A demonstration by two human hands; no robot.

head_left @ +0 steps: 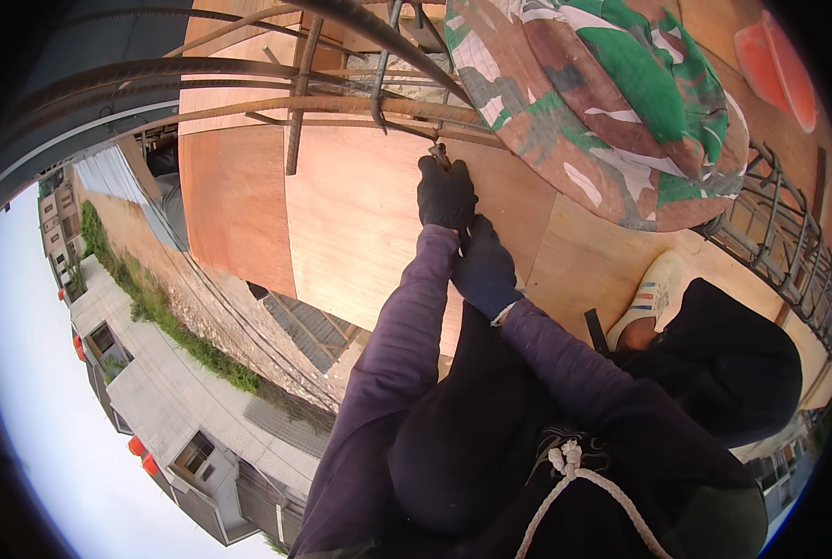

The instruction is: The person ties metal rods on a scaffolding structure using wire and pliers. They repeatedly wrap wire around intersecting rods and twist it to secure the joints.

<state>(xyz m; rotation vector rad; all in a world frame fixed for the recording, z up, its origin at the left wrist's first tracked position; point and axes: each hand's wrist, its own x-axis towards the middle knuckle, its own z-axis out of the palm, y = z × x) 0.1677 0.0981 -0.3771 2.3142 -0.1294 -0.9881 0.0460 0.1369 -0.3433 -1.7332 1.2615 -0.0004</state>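
Note:
My left hand (446,193), in a dark glove, is closed around pincers (440,154), of which only the small metal head shows. The head points at the lower edge of a rebar cage (378,93), close to a bent steel stirrup (378,88); whether it touches wire or steel I cannot tell. Just behind, my right hand (484,267), also gloved, is closed with its fingertips near the heel of the left hand. What it grips is hidden. Both hands are above plywood panels (360,214).
A camouflage hat (611,112) fills the upper right, close to the bars. Beyond it lies an orange plastic object (775,74). Another rebar cage (775,228) runs along the right. A white shoe (653,293) rests on plywood. At left, the panels end above a drop toward houses (183,391).

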